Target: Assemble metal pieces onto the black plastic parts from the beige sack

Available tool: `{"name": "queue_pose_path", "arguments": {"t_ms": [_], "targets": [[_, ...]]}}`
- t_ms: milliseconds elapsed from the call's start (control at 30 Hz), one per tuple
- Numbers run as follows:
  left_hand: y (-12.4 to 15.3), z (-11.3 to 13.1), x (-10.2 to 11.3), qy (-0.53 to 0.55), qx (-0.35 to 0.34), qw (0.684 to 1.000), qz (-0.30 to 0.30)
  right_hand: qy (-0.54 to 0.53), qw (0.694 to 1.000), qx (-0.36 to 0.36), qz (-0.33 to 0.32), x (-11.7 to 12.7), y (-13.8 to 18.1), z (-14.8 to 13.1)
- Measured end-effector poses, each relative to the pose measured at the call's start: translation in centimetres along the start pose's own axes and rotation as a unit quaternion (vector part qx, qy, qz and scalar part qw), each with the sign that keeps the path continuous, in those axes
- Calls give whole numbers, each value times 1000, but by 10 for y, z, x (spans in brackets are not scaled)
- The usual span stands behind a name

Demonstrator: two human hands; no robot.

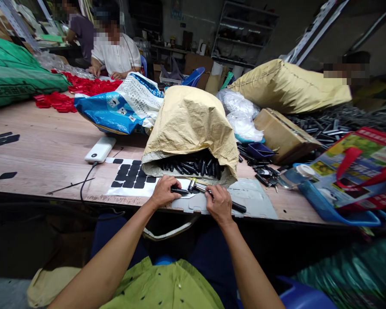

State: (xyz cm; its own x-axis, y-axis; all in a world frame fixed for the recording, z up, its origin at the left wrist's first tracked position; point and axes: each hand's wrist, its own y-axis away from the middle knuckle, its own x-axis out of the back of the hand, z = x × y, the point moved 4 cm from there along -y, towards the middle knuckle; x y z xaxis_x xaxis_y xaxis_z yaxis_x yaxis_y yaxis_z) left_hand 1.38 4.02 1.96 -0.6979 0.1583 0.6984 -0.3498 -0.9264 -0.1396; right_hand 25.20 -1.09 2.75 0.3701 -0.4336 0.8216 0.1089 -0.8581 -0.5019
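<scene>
My left hand (165,191) is closed around a black rod-like piece (180,191) that pokes out to the right, near the table's front edge. In my right hand (220,203) is a small hammer (239,207), its dark handle running back below the palm. The metal head with a yellow face lies just right of the black piece's tip; I cannot tell whether they touch. Under both hands is a grey sheet (253,199). Directly beyond them a tan woven sack (189,116) lies with its mouth toward me, holding many slim black pieces (193,166).
A white power bank (100,149) with a cable and a sheet of black stickers (131,175) lie left. On the right are a wooden box (283,133), a blue tray (337,210) and a colourful bag (360,167). Across the table, a person in white handles red pieces (89,83).
</scene>
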Motion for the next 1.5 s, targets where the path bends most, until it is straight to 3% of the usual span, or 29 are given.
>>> {"name": "queue_pose_path", "arguments": {"t_ms": [300,400,500,600,667,800,933,1033,1167,1333,1500], "targets": [[3,6,0,-12,-27,1000,10,8,1000,-14,2,-1,3,-1],[22,22,3,-12,-69,998,5,10,1000,-12,4,1,2,-2],[59,32,2,21,-92,994,-47,15,1000,-14,7,1,2,-2],[101,21,-6,14,-69,993,-95,15,1000,-17,7,1,2,-2],[122,2,-12,-36,-22,995,-89,13,1000,-17,7,0,2,-2],[140,-23,-17,-112,58,988,-84,13,1000,-18,10,1,3,-3],[114,-3,-7,-83,7,992,-90,14,1000,-19,11,1,3,-3],[66,14,13,-89,-20,996,0,17,1000,-22,8,2,3,-3],[-10,15,31,-162,-45,982,90,17,1000,-23,2,1,3,-2],[-72,2,27,-221,-76,972,26,10,1000,-26,6,0,5,-1],[-80,-2,24,-282,-79,956,-5,7,1000,-28,7,0,4,-1]]}}
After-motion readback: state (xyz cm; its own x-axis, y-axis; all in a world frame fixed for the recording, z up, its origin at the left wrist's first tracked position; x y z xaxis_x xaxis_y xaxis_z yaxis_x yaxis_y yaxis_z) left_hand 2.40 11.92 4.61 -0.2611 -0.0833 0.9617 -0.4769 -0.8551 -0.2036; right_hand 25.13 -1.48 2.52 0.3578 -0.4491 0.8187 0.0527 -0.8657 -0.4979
